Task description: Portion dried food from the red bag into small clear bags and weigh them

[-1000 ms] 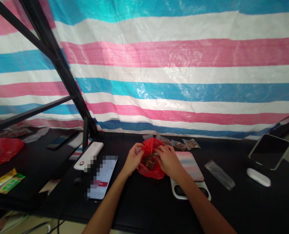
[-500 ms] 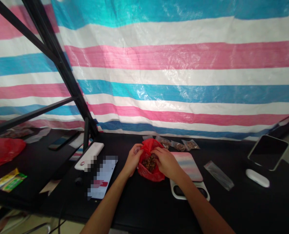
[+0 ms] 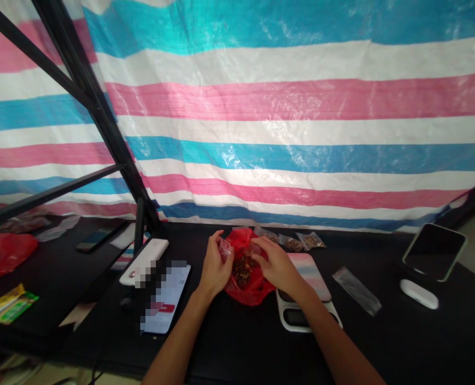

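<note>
A red plastic bag [image 3: 257, 297] lies opened between my hands, with loose brown dried bits [image 3: 243, 270] inside. My left hand [image 3: 215, 270] is at the bag's left side, its thumb and fingers closed on a small clear plastic bag [image 3: 225, 249]. Over the right part of the red bag is my right hand [image 3: 277, 270], its fingers curled together above the bits. What they hold is too small to make out. Close by on the right stands a kitchen scale [image 3: 307, 275], partly covered by my right forearm.
Behind the red bag lie several small filled clear bags [image 3: 311, 240]. An empty clear bag [image 3: 357, 290], a white case [image 3: 419, 294] and a propped phone [image 3: 435, 251] are at right. Leftward are a white power bank [image 3: 151, 256], a lit phone [image 3: 167, 299] and a black metal frame [image 3: 121, 149].
The red bag's mouth is spread wider and more of its inside shows. My hands are slightly farther apart, and the clear bag in my left hand is more visible.
</note>
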A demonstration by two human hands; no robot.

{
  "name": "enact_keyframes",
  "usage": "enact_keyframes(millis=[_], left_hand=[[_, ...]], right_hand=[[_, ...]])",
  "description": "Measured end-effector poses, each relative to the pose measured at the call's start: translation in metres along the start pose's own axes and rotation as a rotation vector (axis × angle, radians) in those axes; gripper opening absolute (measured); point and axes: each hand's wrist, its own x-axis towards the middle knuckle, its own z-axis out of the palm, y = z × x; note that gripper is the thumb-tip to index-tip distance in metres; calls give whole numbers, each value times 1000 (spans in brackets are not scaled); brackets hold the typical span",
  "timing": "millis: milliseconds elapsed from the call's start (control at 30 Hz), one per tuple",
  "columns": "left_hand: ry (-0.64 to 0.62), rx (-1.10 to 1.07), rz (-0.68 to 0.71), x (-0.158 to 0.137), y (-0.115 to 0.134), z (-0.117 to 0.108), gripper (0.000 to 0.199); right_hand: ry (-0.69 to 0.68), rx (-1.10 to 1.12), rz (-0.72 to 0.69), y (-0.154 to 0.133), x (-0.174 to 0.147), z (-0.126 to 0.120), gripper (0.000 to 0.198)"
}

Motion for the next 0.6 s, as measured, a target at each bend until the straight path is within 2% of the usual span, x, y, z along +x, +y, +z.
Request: enact_keyframes(millis=[133, 233, 467, 600], left_hand=[[3, 88, 143, 1, 0, -1, 48], [-27, 138, 215, 0, 0, -1, 42], [-110, 139, 237, -2, -1, 0, 44], [-76, 112, 243, -2, 3, 0, 45]], right_hand=[[94, 154, -78, -6, 0, 1, 32], [124, 176, -105, -12, 0, 5, 31], [138, 86, -147, -11, -3, 14, 34], [169, 74, -146, -14, -3, 14, 34]])
